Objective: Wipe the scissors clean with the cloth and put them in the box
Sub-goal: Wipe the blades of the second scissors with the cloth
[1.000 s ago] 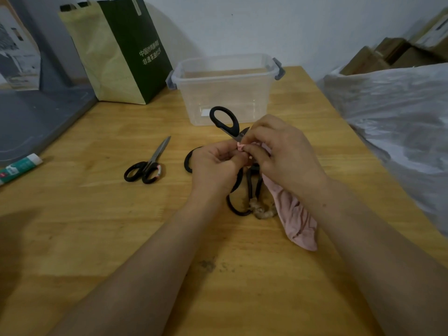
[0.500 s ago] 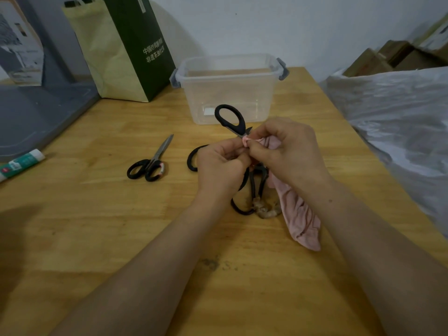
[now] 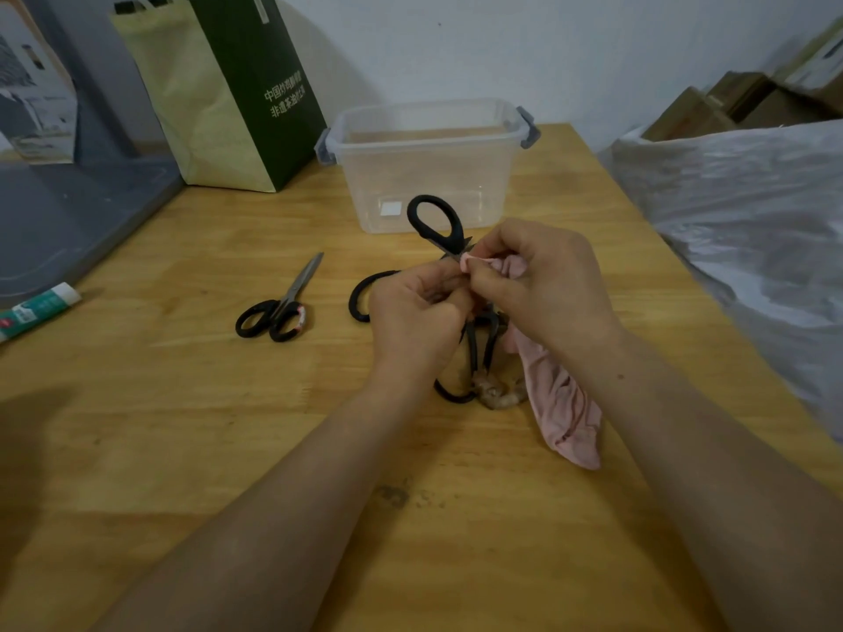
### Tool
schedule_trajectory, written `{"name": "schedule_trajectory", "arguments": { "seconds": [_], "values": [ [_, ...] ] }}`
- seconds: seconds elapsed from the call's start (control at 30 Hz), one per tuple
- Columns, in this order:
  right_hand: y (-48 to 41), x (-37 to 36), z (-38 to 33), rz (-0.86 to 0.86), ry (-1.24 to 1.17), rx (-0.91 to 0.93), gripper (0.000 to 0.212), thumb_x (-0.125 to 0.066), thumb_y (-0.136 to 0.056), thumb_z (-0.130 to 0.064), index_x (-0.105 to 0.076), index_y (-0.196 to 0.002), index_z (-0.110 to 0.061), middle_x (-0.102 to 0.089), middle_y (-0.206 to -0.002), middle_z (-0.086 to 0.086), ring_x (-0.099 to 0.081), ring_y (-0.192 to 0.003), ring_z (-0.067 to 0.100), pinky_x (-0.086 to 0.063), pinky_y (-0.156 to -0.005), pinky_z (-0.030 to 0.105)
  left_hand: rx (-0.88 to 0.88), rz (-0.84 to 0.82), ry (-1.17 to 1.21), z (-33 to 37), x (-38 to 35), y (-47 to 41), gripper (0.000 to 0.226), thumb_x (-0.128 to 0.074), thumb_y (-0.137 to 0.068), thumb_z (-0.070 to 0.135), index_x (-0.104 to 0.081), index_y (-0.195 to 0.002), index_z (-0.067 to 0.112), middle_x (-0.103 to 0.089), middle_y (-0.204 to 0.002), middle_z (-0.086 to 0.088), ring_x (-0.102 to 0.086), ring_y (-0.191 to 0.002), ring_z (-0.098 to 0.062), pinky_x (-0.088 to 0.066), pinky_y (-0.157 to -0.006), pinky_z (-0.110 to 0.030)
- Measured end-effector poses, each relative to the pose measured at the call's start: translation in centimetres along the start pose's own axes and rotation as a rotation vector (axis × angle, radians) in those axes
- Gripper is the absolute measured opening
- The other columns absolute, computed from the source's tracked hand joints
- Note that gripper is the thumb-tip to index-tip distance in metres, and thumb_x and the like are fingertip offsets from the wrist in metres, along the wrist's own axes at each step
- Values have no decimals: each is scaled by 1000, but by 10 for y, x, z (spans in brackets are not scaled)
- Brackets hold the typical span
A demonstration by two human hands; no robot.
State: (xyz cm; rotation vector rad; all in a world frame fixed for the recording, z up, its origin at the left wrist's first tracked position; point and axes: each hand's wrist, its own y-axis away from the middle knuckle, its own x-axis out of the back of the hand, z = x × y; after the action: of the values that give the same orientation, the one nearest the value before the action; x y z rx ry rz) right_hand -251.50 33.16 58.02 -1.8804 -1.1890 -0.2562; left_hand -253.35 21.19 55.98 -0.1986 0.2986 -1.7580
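Note:
My left hand (image 3: 413, 319) grips black-handled scissors (image 3: 433, 223), their handle loops spread apart, one pointing up towards the box and one out to the left. My right hand (image 3: 543, 285) pinches a pink cloth (image 3: 561, 403) against the scissors near the pivot; the blades are hidden behind my hands. The rest of the cloth hangs down to the table. A clear plastic box (image 3: 429, 166) with grey latches stands open just beyond. A second pair of scissors (image 3: 280, 307) lies shut on the table to the left. Under my hands lies another dark pair (image 3: 479, 358) with a frayed wrap.
A green and cream paper bag (image 3: 228, 93) stands at the back left. A grey tray (image 3: 68, 221) and a white-green tube (image 3: 36, 310) lie by the table's left edge. Crinkled plastic sheeting (image 3: 748, 230) and cardboard boxes (image 3: 739, 102) lie right of the wooden table (image 3: 182, 449).
Both hands stay together on the scissors; the right hand has shifted the cloth slightly along them. Nothing else on the table has moved.

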Motion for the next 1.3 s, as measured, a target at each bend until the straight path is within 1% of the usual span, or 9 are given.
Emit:
{"name": "schedule_trajectory", "arguments": {
  "seconds": [0.17, 0.3, 0.5, 0.6, 0.7, 0.83, 0.93, 1.17, 1.3],
  "values": [
    [-1, 4, 1, -118, 272, 150, 13, -62, -85, -18, -71, -94, -15, -65, -93, 4, -61, -89, 22, -48, -73, 41, 27, 7, -9, -1, 1, -1, 34, -60, -82, -15, -72, -85, 16, -73, -70, 8, -69, -72, -8, -57, -68, -21],
    [3, 2, 1, -13, 144, 132, 13, -65, -87, -20, -74, -93, -12, -67, -91, 5, -61, -87, 20, -47, -75, 37, 57, -20, -11, -3, 0, -3, 34, -62, -83, -11, -72, -82, 21, -73, -71, 7, -71, -74, -11, -56, -68, -22],
    [3, -5, 3, -106, 203, 217, 16, -61, -89, -15, -73, -98, -7, -64, -95, 9, -61, -83, 25, -49, -66, 38, 88, 49, -41, -4, 3, -4, 41, -62, -82, -9, -73, -75, 30, -74, -74, -4, -71, -81, -29, -58, -80, -45],
    [4, -6, 3, -191, 343, 279, 25, -53, -95, -19, -70, -111, -9, -60, -104, 12, -58, -84, 30, -45, -62, 35, 119, 73, -10, -3, 7, -7, 40, -64, -83, -6, -74, -68, 30, -73, -68, -2, -68, -71, -23, -57, -74, -42],
    [4, -3, 0, -208, 353, 294, 26, -52, -97, -22, -72, -105, -7, -62, -99, 13, -59, -78, 32, -43, -58, 34, 143, 75, -2, -2, 6, -7, 32, -65, -83, -5, -73, -72, 24, -72, -67, -1, -68, -69, -19, -58, -73, -37],
    [0, 1, -1, -247, 353, 244, 32, -46, -98, -32, -69, -114, -16, -62, -109, 5, -59, -95, 25, -45, -74, 40, 162, 72, 30, -1, 6, -8, 32, -62, -80, -13, -72, -73, 17, -72, -64, 3, -69, -64, -10, -59, -66, -24],
    [0, 2, -2, -236, 307, 217, 28, -49, -97, -26, -70, -111, -13, -63, -110, 5, -58, -100, 24, -44, -80, 38, 148, 67, 26, 0, 5, -6, 29, -61, -79, -15, -72, -77, 12, -71, -63, 3, -68, -62, -9, -55, -61, -20],
    [2, -1, 2, -156, 82, 121, 17, -64, -88, -22, -72, -97, -10, -65, -96, 5, -60, -92, 20, -46, -80, 38, 98, 36, 40, -1, 6, -7, 29, -59, -82, -14, -72, -83, 12, -73, -70, 4, -71, -70, -11, -55, -63, -20],
    [2, -4, 4, -90, 64, 42, 16, -67, -86, -29, -71, -89, -13, -68, -89, 1, -60, -88, 17, -46, -77, 33, 52, 10, -32, -5, 3, -6, 34, -60, -86, -8, -72, -83, 24, -75, -76, 3, -72, -80, -16, -59, -75, -31]
  ]
}}
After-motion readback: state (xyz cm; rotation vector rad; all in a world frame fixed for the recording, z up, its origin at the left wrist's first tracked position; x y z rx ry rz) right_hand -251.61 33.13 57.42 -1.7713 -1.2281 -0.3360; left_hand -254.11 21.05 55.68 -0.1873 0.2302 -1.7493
